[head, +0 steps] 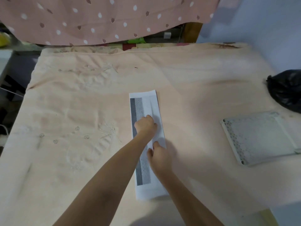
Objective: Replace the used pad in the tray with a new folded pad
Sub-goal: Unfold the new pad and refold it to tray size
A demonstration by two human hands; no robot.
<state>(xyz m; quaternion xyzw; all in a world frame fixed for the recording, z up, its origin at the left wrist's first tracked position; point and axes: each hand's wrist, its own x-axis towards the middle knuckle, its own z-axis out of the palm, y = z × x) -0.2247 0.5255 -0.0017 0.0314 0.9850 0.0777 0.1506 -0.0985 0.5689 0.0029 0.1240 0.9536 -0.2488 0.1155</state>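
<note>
A new pad point(143, 105), white with a grey strip along its left side, lies folded into a long narrow band on the peach cloth, running away from me. My left hand point(145, 123) presses down on its middle with curled fingers. Closer to me, my right hand point(158, 156) rests on the pad's right side, with fingers bent against the folded edge. A white tray point(259, 137) with a perforated left rim and a pale lining lies to the right, apart from both hands.
A knotted black plastic bag point(286, 92) sits at the right edge, beyond the tray. Pink spotted fabric point(105, 18) hangs across the back. The peach cloth point(73, 111) covers the whole work surface; its near right corner drops off by my right arm.
</note>
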